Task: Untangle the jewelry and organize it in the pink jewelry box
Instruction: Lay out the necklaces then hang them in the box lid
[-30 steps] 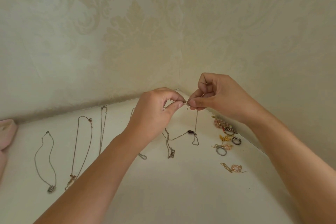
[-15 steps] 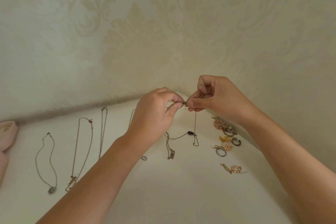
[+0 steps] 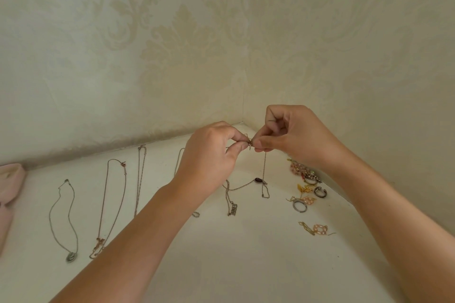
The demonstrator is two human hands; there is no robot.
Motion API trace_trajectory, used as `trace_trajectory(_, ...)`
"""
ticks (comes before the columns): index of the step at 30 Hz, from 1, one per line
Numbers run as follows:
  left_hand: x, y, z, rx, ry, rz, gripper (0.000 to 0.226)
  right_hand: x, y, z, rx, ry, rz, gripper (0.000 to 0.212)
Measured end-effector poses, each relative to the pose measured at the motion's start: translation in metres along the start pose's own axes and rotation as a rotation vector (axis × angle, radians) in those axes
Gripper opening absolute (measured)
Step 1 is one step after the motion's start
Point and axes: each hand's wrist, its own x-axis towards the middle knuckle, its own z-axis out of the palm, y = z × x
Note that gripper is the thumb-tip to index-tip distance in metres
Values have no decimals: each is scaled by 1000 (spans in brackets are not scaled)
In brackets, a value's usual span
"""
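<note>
Centrally, a chain (image 3: 264, 165) is still pinched at its clasp by the fingers (image 3: 236, 148) of the left hand (image 3: 209, 157) and right hand (image 3: 295, 135), barely shifted; untangling is judged unfinished, with the box (image 3: 9, 179) at the left edge.

Brightness: soft, even, fairly bright light over the pale desk (image 3: 221, 265) and the wallpaper (image 3: 123, 56).
Shadows: a dull grey band along the desk's far edge; faint, blurred shade under the right forearm (image 3: 394, 216) by the desk's right edge.
Focus: sharp mid-frame, where the thin chain (image 3: 264, 167) reads clearly; the pink jewelry box (image 3: 9, 184) at the left edge is softer.
Distortion: wide-angle stretch, with the forearms swelling towards the bottom corners.
</note>
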Motion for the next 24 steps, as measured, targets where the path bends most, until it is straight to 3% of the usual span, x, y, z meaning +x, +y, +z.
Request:
trace_trajectory(9, -1, 3, -2, 2, -50, -118, 6, -2, 2, 1, -97, -21, -40, 45)
trace_trajectory(24, -3, 9, 1, -187, -36, -315, 10, -1, 4, -2, -147, -37, -122, 45)
